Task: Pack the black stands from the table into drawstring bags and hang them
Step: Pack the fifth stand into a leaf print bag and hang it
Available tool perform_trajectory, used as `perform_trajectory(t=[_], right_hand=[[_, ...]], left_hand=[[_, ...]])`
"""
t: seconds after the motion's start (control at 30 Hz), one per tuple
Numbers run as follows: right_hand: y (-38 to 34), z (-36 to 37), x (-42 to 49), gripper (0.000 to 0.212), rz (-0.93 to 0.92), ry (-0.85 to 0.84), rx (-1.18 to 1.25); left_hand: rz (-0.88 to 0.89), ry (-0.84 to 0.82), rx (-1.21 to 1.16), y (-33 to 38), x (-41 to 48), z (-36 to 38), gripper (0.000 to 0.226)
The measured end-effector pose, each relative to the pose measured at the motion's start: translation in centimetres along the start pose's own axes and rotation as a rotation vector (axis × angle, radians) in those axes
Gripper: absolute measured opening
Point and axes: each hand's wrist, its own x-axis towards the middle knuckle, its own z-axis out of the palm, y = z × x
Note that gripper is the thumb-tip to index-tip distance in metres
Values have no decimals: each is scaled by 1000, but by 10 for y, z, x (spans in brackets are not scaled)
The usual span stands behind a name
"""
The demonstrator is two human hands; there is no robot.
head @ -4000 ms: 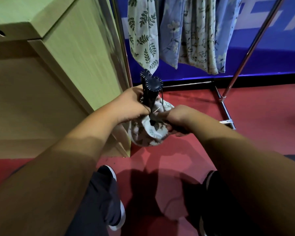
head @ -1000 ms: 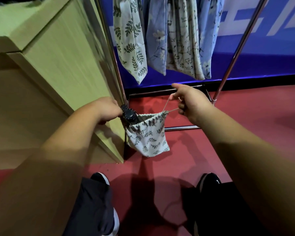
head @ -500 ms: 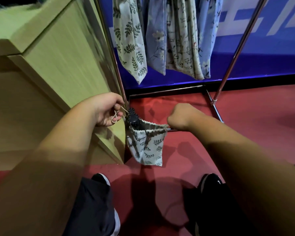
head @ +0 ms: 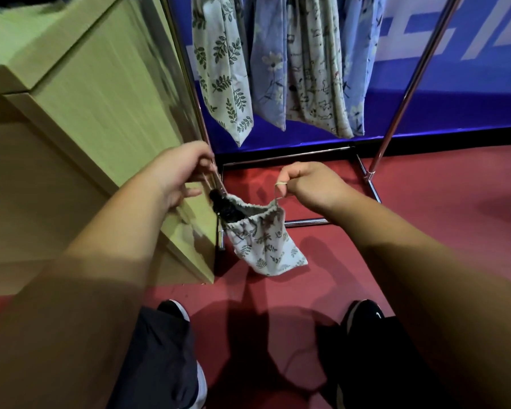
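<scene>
Two cords are held apart at mid-frame. The left grip [head: 183, 169] pinches one drawstring end beside the desk [head: 101, 98] corner, and the right grip [head: 310, 184] has thumb and finger curled on the other loop [head: 278, 188]. Between them hangs the leaf-print bag [head: 260, 240], its mouth half gathered. The black stand [head: 224, 208] sits inside, one end poking out toward the upper left, and its long axis seems to slant to the lower right. Cinching looks to be the step in hand. Next comes a firmer pull, then a lift to the rack [head: 394, 125] at upper right.

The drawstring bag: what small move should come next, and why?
Probably pull the two cords apart to cinch the drawstring bag: the left hand and right hand each pinch a cord, its mouth gapes, and the black stand pokes out.
</scene>
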Motion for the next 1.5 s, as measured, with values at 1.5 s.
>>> perform_trajectory(t=[1.5], right_hand=[[22, -31, -8, 52, 153, 299, -90]], left_hand=[[363, -30, -96, 18, -4, 46, 61]])
